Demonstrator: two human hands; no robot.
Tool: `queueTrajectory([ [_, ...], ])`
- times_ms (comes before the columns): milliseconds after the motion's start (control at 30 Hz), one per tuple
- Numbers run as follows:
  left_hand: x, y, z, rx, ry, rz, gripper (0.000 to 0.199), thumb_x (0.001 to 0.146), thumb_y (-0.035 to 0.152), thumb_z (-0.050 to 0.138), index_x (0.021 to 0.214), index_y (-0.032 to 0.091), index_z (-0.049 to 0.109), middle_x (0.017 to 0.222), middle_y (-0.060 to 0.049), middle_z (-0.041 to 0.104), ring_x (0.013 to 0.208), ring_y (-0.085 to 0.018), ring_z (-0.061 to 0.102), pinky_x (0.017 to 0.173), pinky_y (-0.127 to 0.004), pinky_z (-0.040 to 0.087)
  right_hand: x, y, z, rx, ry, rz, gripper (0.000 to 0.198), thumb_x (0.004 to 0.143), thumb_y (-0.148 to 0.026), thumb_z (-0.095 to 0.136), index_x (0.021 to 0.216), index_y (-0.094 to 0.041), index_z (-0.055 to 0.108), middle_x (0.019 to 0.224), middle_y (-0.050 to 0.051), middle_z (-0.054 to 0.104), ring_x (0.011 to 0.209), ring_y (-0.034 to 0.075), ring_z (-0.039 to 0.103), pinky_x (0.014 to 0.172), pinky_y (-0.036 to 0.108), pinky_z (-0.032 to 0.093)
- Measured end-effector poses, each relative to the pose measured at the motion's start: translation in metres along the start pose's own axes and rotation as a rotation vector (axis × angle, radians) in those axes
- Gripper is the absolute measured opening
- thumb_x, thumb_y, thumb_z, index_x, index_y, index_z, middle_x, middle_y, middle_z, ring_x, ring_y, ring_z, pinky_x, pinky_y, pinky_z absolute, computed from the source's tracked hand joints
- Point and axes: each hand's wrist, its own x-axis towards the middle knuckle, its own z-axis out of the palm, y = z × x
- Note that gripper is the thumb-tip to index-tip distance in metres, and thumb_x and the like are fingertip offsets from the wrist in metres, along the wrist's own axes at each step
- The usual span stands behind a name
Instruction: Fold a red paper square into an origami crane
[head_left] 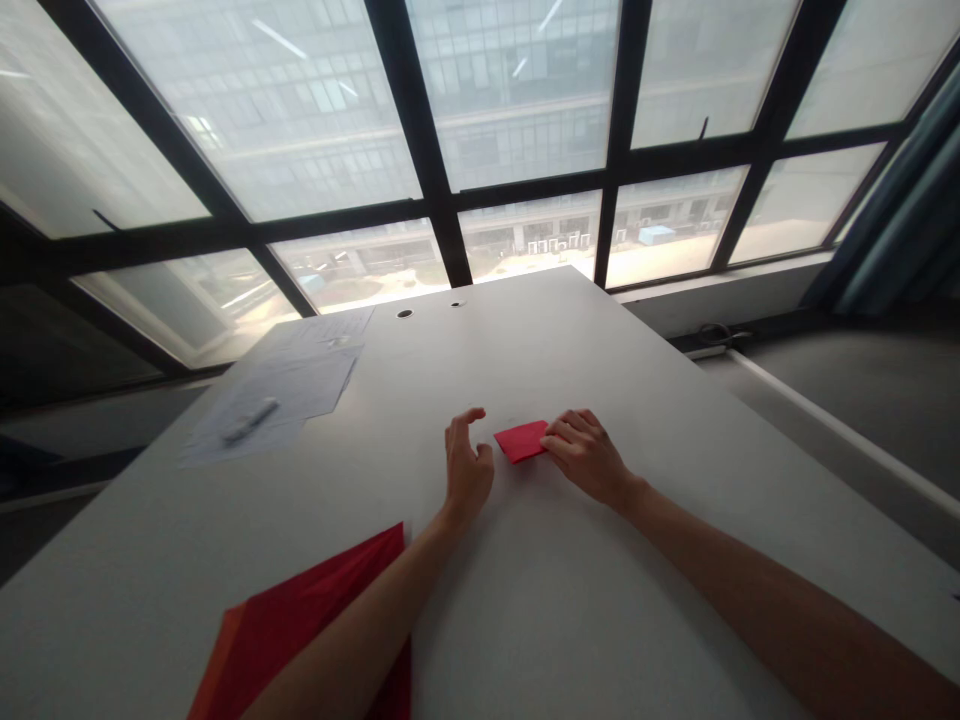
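"Can you read any words or numbers here?"

"None. The thin white paper sheets (322, 385) at the left of the smooth white tabletop (495, 620) seem to carry faint grey marks, too pale and blurred to make out."

"And the slim grey-and-white stick-shaped object (251, 422) lying on them?"

"Blurred as well; no lettering legible."

"The pale multi-storey building (510, 110) beyond the glass?"

"Hazy with glare, so no sign can be read there either."

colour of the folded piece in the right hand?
Folded piece: red, best seen in head view.
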Motion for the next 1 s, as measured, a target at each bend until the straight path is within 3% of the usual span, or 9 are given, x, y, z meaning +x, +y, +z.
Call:
queueTrajectory([
  [133, -0.002, 0.005, -0.001, 0.06, -0.218, 0.117, 0.052, 0.062, -0.005, 0.041, 0.104, 0.022, 0.056, 0.108, -0.004, 0.062, 0.11, -0.023, 0.055, 0.1, -0.042, 0.041, -0.002, 0.004, 0.005, 0.033, -0.096, 0.014, 0.011, 0.089, -0.013, 0.061, 0.084, -0.02, 0.068, 0.096, 0.005, 0.068, 0.098, 0.021, 0.054, 0.088, 0.035, 0.035],
  [233, -0.004, 0.014, -0.005, 0.113, -0.465, 0.211, 0.042, 0.069, 0.003, 0.053, 0.104, 0.024, 0.058, 0.108, -0.004, 0.064, 0.108, -0.024, 0.055, 0.098, -0.041, 0.041, -0.004, 0.006, 0.0, 0.083, -0.139, 0.06, 0.006, 0.088, -0.019, 0.065, 0.088, -0.021, 0.07, 0.101, 0.005, 0.067, 0.101, 0.021, 0.053, 0.09, 0.035, 0.035],
  [333, -0.005, 0.019, -0.008, 0.147, -0.584, 0.289, 0.036, 0.072, 0.02, 0.07, 0.107, 0.025, 0.061, 0.114, -0.004, 0.064, 0.113, -0.025, 0.053, 0.102, -0.042, 0.038, -0.007, 0.008, -0.005, 0.127, -0.168, 0.081, 0.008, 0.09, -0.026, 0.064, 0.092, -0.023, 0.071, 0.103, 0.005, 0.066, 0.103, 0.021, 0.053, 0.091, 0.036, 0.036],
  [500, -0.003, 0.01, -0.002, 0.133, -0.528, 0.258, 0.015, 0.09, 0.035, 0.061, 0.097, 0.026, 0.07, 0.109, -0.004, 0.067, 0.108, -0.023, 0.057, 0.101, -0.04, 0.041, -0.009, 0.01, -0.004, 0.204, -0.165, 0.133, 0.017, 0.095, -0.03, 0.058, 0.095, -0.025, 0.073, 0.102, 0.005, 0.066, 0.103, 0.021, 0.052, 0.092, 0.035, 0.037],
  [567, -0.002, 0.004, 0.002, 0.116, -0.509, 0.234, 0.021, 0.095, 0.034, 0.053, 0.091, 0.025, 0.072, 0.105, -0.004, 0.068, 0.103, -0.022, 0.059, 0.098, -0.038, 0.043, -0.009, 0.01, -0.001, 0.224, -0.162, 0.155, 0.018, 0.096, -0.03, 0.057, 0.093, -0.025, 0.074, 0.098, 0.004, 0.066, 0.101, 0.021, 0.053, 0.091, 0.035, 0.037],
  [733, -0.002, -0.001, 0.005, 0.083, -0.444, 0.172, 0.032, 0.091, 0.017, 0.051, 0.119, 0.025, 0.063, 0.111, -0.004, 0.068, 0.105, -0.021, 0.06, 0.097, -0.038, 0.046, -0.006, 0.007, 0.01, 0.253, -0.117, 0.282, 0.013, 0.092, -0.019, 0.059, 0.098, -0.021, 0.07, 0.095, 0.004, 0.067, 0.096, 0.02, 0.055, 0.088, 0.034, 0.04],
  [833, -0.004, 0.002, 0.003, 0.139, -0.464, 0.206, 0.032, 0.089, 0.012, 0.051, 0.112, 0.026, 0.068, 0.112, -0.003, 0.068, 0.105, -0.02, 0.06, 0.097, -0.038, 0.046, -0.005, 0.005, 0.012, 0.246, -0.106, 0.3, 0.012, 0.09, -0.017, 0.06, 0.094, -0.021, 0.07, 0.094, 0.004, 0.067, 0.095, 0.019, 0.056, 0.088, 0.033, 0.041],
  [900, -0.006, 0.005, 0.002, 0.219, -0.463, 0.253, 0.029, 0.089, 0.014, 0.051, 0.104, 0.027, 0.072, 0.121, -0.003, 0.065, 0.113, -0.022, 0.058, 0.102, -0.04, 0.044, -0.004, 0.004, 0.009, 0.217, -0.117, 0.273, 0.012, 0.091, -0.018, 0.06, 0.089, -0.022, 0.072, 0.096, 0.004, 0.067, 0.097, 0.02, 0.056, 0.089, 0.033, 0.041],
  [1000, -0.009, 0.009, 0.002, 0.327, -0.509, 0.352, 0.037, 0.094, 0.022, 0.049, 0.128, 0.03, 0.062, 0.142, -0.002, 0.053, 0.136, -0.023, 0.042, 0.117, -0.046, 0.028, -0.005, 0.0, 0.003, 0.163, -0.144, 0.241, 0.018, 0.094, -0.024, 0.057, 0.09, -0.022, 0.074, 0.098, 0.006, 0.068, 0.099, 0.02, 0.056, 0.091, 0.035, 0.041],
])
